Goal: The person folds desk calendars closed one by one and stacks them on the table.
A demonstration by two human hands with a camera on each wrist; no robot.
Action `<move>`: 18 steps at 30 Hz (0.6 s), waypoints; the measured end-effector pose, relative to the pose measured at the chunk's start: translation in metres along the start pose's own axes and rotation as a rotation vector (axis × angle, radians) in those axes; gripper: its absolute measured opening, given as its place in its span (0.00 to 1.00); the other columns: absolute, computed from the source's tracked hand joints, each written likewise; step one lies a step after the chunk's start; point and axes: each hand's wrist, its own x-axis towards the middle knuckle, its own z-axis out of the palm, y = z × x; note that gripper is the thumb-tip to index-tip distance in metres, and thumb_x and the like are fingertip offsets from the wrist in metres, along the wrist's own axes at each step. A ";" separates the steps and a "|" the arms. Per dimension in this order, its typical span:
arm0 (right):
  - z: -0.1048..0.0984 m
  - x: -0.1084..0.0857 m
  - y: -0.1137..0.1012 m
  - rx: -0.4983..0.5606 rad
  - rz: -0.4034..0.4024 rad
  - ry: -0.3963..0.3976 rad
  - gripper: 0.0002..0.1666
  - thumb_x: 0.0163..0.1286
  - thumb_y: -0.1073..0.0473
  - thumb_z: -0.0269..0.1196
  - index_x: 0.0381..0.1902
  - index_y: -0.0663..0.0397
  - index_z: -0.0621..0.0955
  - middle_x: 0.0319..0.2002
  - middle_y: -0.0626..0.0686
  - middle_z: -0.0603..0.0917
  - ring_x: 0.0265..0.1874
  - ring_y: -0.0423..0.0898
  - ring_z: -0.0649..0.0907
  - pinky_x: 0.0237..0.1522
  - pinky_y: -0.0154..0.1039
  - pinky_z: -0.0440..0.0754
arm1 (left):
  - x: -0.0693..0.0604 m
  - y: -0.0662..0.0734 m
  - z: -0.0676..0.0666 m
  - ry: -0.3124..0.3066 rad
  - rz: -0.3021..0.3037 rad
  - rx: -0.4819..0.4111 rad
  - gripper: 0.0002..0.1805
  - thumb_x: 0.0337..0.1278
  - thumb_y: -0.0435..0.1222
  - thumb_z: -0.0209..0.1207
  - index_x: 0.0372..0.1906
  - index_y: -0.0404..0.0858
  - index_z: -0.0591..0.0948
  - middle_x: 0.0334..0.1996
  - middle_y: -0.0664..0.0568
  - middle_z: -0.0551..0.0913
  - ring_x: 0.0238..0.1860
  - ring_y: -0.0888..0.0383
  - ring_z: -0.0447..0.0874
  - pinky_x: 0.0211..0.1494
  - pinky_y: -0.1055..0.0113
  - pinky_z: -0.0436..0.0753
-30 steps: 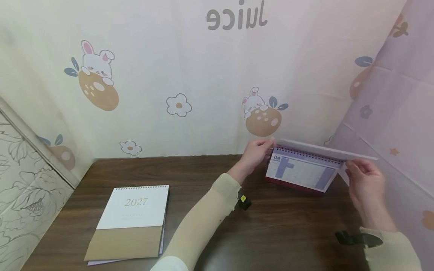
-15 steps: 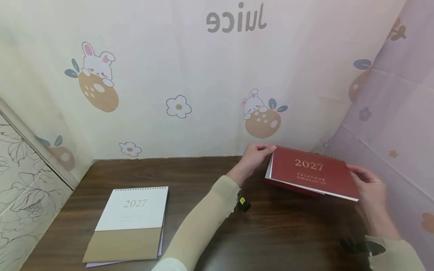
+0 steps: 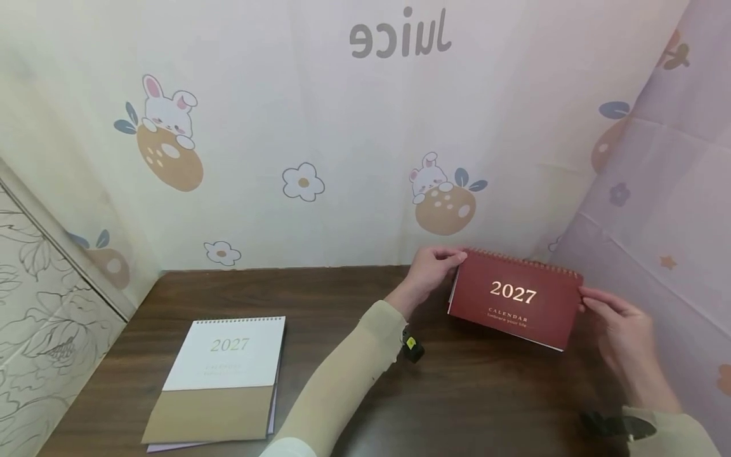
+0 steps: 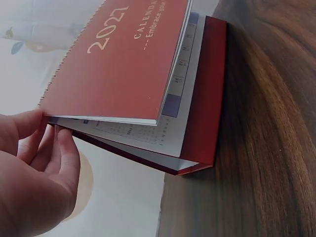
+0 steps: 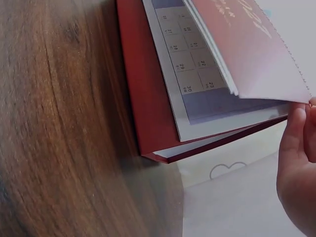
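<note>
A red desk calendar [image 3: 514,301] marked 2027 stands on its folded base at the back right of the table. Its cover and a bundle of pages hang at the front, partly lifted off the page beneath, as the left wrist view shows. My left hand [image 3: 427,274] pinches the calendar's upper left corner by the spiral binding, thumb in front and fingers behind. At the upper right corner, my right hand [image 3: 622,330] pinches the edge between thumb and fingers. In the right wrist view, a gridded date page [image 5: 190,59] shows under the raised cover.
A white and tan 2027 calendar [image 3: 223,374] lies at the left of the dark wooden table [image 3: 342,285]. A printed curtain [image 3: 354,127] hangs right behind the table, and another curtain side [image 3: 674,222] closes in at the right.
The cover and pages have swung forward and down over the calendar's front, hiding the month page in the head view. The right hand has moved slightly down. The left hand keeps its corner.
</note>
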 end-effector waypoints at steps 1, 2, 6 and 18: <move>0.001 0.000 0.000 -0.005 0.003 -0.001 0.15 0.67 0.83 0.55 0.41 0.72 0.87 0.34 0.58 0.89 0.29 0.45 0.88 0.34 0.34 0.85 | 0.000 -0.001 0.000 -0.001 0.004 -0.004 0.07 0.62 0.41 0.67 0.41 0.45 0.90 0.37 0.62 0.86 0.41 0.55 0.86 0.42 0.66 0.83; 0.001 0.001 0.000 -0.023 0.009 0.010 0.15 0.67 0.82 0.56 0.40 0.71 0.87 0.34 0.57 0.89 0.29 0.45 0.88 0.34 0.33 0.85 | 0.000 -0.002 0.000 0.000 0.003 -0.004 0.08 0.62 0.41 0.67 0.42 0.45 0.90 0.37 0.62 0.86 0.41 0.56 0.86 0.43 0.65 0.84; 0.004 0.003 0.000 -0.169 0.032 0.103 0.10 0.64 0.78 0.63 0.37 0.64 0.88 0.31 0.51 0.89 0.29 0.41 0.87 0.33 0.30 0.84 | 0.002 -0.007 0.002 0.011 0.002 -0.004 0.09 0.61 0.43 0.67 0.44 0.46 0.90 0.38 0.62 0.86 0.40 0.60 0.85 0.49 0.59 0.84; 0.001 0.006 0.001 -0.479 0.088 0.190 0.09 0.62 0.67 0.71 0.39 0.50 0.90 0.32 0.38 0.88 0.29 0.33 0.84 0.30 0.24 0.80 | 0.006 -0.017 0.004 0.046 0.037 -0.027 0.10 0.57 0.38 0.70 0.44 0.48 0.88 0.38 0.62 0.88 0.37 0.64 0.86 0.45 0.65 0.85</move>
